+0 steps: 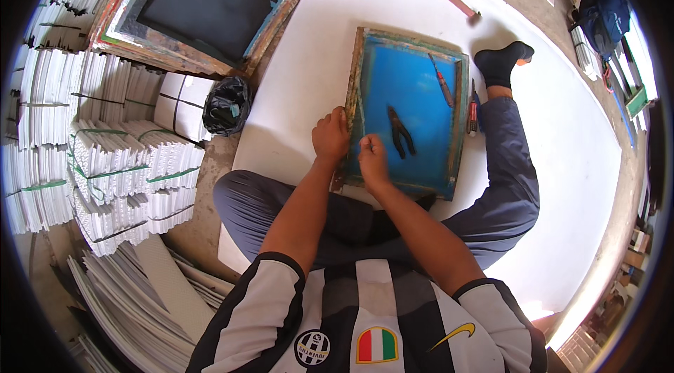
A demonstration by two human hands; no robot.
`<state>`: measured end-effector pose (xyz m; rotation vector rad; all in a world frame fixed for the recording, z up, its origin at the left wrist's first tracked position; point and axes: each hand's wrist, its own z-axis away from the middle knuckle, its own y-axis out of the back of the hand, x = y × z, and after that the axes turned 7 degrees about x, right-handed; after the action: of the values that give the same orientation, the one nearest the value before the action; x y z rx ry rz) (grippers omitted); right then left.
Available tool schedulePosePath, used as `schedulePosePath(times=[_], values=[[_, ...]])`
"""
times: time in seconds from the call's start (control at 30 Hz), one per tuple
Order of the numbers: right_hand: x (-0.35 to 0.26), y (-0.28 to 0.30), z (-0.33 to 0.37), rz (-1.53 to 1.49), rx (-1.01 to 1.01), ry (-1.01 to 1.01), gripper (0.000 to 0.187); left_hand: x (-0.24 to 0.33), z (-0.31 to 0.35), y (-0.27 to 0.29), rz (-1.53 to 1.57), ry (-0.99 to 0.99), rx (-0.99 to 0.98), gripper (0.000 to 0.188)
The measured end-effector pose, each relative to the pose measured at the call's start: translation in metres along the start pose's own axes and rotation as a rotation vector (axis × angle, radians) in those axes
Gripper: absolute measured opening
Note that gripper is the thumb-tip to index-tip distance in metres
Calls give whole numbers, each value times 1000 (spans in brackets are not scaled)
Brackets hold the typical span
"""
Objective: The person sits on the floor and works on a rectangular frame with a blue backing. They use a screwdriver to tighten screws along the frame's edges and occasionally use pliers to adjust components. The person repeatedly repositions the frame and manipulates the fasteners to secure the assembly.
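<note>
- Worn rectangular wooden frame lies on the smooth white board before the crossed legs
- Smooth blue sheet spans it; left edge looks loose, other sides attached, so the work seems partway, the remainder hard to judge
- Left hand grips the rough left rail; right hand's fingers curl closed near the sheet's edge, any pinched material hidden
- Black pliers, slim red-handled screwdriver rest on the sheet

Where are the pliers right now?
Head view, right of centre: the pliers lie on the blue screen, between the right hand and the red tool there.
</note>
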<state>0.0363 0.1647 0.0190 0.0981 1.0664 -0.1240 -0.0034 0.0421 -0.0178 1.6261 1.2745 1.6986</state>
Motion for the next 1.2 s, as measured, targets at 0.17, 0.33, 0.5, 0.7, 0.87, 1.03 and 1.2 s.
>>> schedulePosePath(times=[0.17,0.33,0.5,0.7,0.87,1.03,1.2], values=[[-23,31,-24,209,-72,124,21,4,-1,3,-23,42,-15,29],[-36,20,-79,72,-22,586,23,11,1,-7,-13,141,74,34],[-87,1,-123,-360,-111,193,21,25,-2,-11,-85,161,62,37],[-92,-16,-151,807,68,349,36,27,-4,-19,-143,182,59,38],[-82,-32,-165,1044,-25,371,33,29,-8,-19,-169,203,72,39],[-93,-12,-186,738,-32,326,33,32,-10,-18,-204,225,31,39],[-111,5,-192,418,-80,136,30,29,-8,-23,-255,153,153,34]])
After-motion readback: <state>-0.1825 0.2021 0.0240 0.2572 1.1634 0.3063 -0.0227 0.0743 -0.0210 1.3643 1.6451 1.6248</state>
